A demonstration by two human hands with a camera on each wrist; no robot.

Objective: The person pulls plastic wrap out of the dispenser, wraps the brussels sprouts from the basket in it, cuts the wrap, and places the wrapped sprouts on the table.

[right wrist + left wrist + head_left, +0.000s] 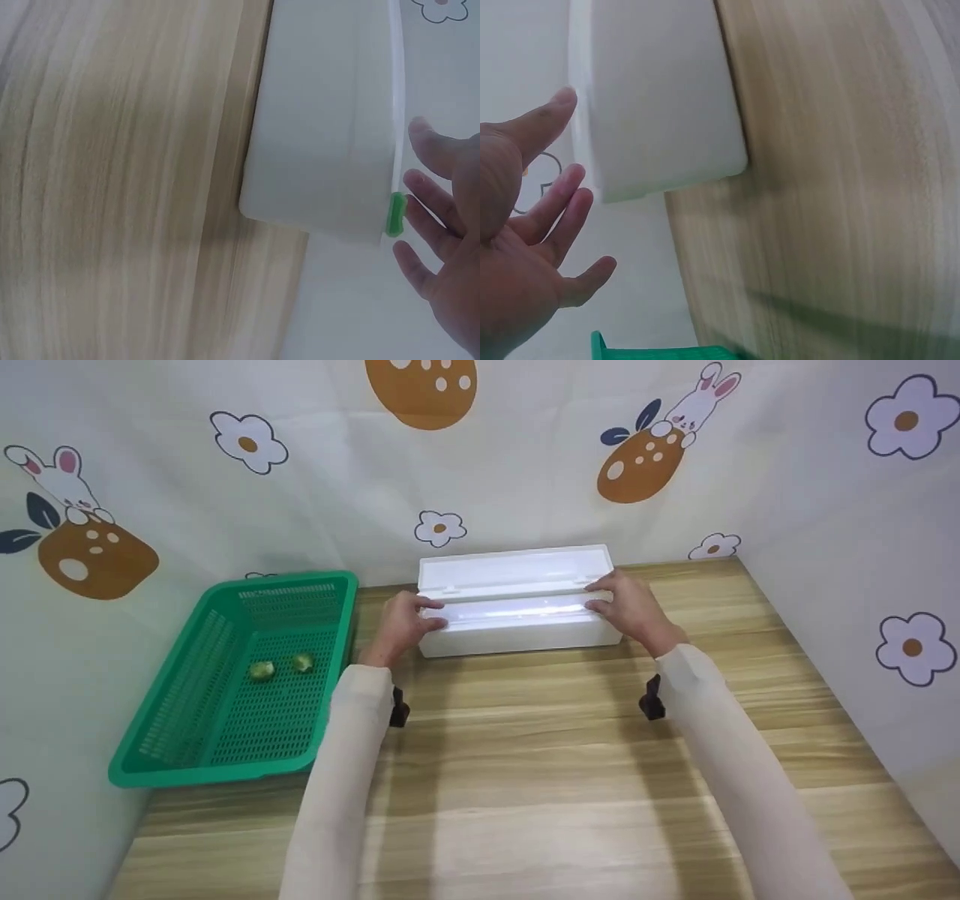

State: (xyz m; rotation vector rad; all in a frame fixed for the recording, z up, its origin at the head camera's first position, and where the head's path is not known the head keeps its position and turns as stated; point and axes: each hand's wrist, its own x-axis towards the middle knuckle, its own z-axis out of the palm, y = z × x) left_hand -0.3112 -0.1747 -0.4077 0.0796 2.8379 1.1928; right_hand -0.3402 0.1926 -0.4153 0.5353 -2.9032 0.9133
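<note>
A long white box point(517, 639) stands at the back of the table with its lid point(517, 570) tipped up behind it. Shiny clear film point(517, 609) shows along its open top. My left hand point(405, 622) is at the box's left end, thumb by the front rim, fingers extended and apart. At the other end is my right hand point(634, 607), its thumb and fingertips over the top edge with a gap between them. A small green piece point(396, 214) sits on the box's rim beside the right fingers in the right wrist view.
Left of the box stands a green plastic basket point(345, 622) with two small round yellow-green things point(262, 670) inside. A patterned cloth point(517, 472) hangs close behind the box. Bare wood tabletop point(517, 780) shows between my forearms.
</note>
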